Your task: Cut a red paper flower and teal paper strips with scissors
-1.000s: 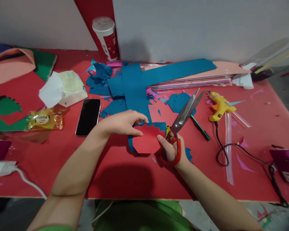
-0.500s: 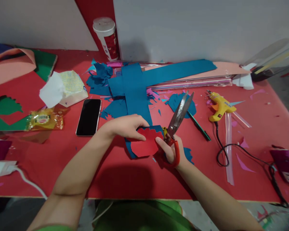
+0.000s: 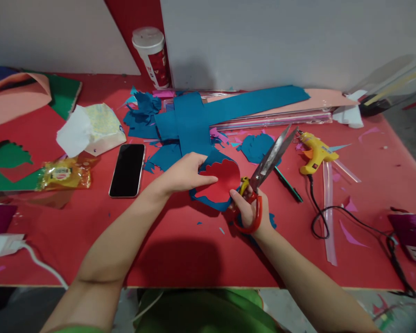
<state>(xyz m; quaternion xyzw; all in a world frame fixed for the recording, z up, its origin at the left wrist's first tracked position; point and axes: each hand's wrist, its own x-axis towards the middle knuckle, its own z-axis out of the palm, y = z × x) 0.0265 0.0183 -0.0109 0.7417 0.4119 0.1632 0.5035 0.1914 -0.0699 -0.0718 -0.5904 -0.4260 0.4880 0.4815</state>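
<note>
Scalloped red paper (image 3: 222, 180), backed with blue paper (image 3: 212, 203), is pinched by the left hand (image 3: 183, 173). Bare red table (image 3: 180, 249) runs from both hands to the near edge. 1 lidded cup (image 3: 152, 55) stands far beyond the left hand, contents hidden. Right hand (image 3: 247, 210) grips open scissors (image 3: 268, 162) beside the paper's right edge.

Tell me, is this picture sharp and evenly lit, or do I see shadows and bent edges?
Head view: sharp at the centre, where the left hand holds the red cutout and the right hand grips the scissors; a soft dark shadow lies on the table near its front edge; far corners look stretched and soft.
</note>
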